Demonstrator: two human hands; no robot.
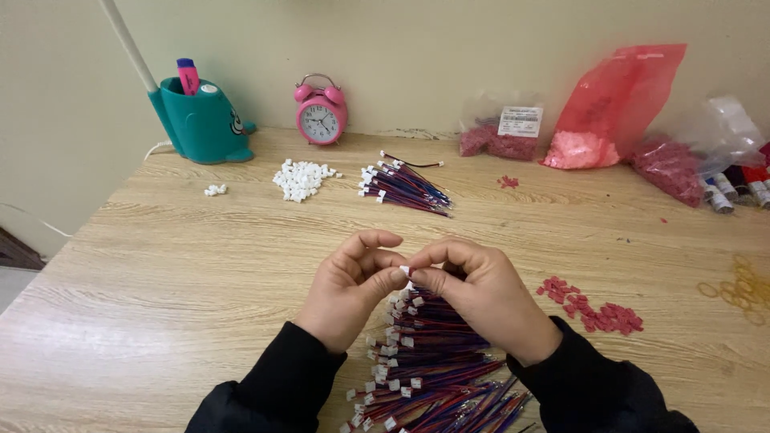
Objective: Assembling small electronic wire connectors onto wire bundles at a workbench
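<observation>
- Both my hands pinch one small white connector [405, 271] between thumb and fingertips; my left hand [350, 285] closes on it from the left, my right hand [473, 293] from the right, tips meeting right at the piece.
- I hold it raised just above the table [200, 265], likely so I get a clear look at the tiny part.
- Wires from the connector seem to drop under my right palm; can't tell exactly, hand hides them.
- Big pile of red-blue wires with white plugs [425, 369] lies directly below my hands, fanned toward me, close for easy pick-up.
- Second wire bundle [405, 186] lies farther back, well apart from my grip.
- Red plastic bag [613, 104] and clear bags of red bits at the far right, by the wall.
- Teal pen holder [200, 120] and pink alarm clock [321, 112] at the back.
- Heap of loose white housings [301, 178] beside the far bundle.
- Scatter of small red pieces [597, 309] just right of my right wrist.
</observation>
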